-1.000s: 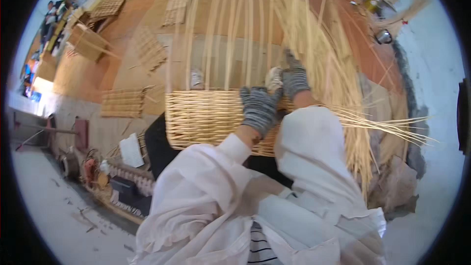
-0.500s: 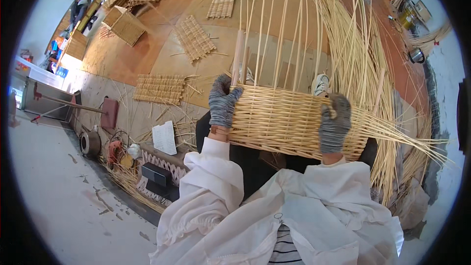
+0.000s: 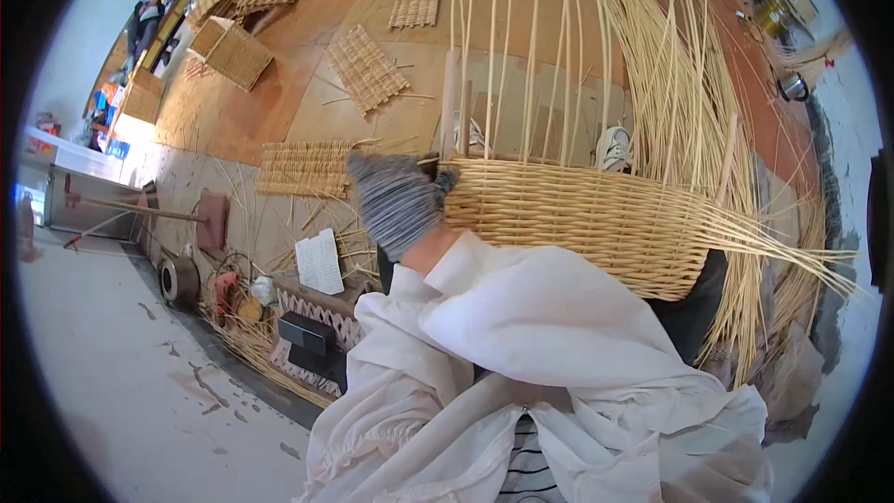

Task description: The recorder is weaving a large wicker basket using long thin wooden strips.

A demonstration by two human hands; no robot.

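Observation:
A pale wicker panel (image 3: 568, 224) lies across my dark-trousered legs, tall upright stakes (image 3: 531, 56) rising from its far edge and loose rods (image 3: 773, 251) sticking out at its right end. My right arm crosses in front, putting my grey-gloved right hand (image 3: 396, 200) at the panel's left end, by a wooden bar (image 3: 450, 98). Its fingertips are blurred and partly hidden, so their grip is unclear. My left hand is almost wholly hidden behind it; only its white sleeve (image 3: 400, 335) shows clearly.
Flat woven mats (image 3: 368, 70), a wicker box (image 3: 233, 51) and long rods (image 3: 652, 56) lie on the floor. A long-handled tool (image 3: 209, 219), paper sheet (image 3: 318, 263), metal pot (image 3: 179, 281) and dark device (image 3: 307, 335) are at left, a person (image 3: 147, 9) far back.
My right hand has swung from the panel's right part across to its left end, now covering my left hand. The view has shifted, showing the panel further right than a second ago.

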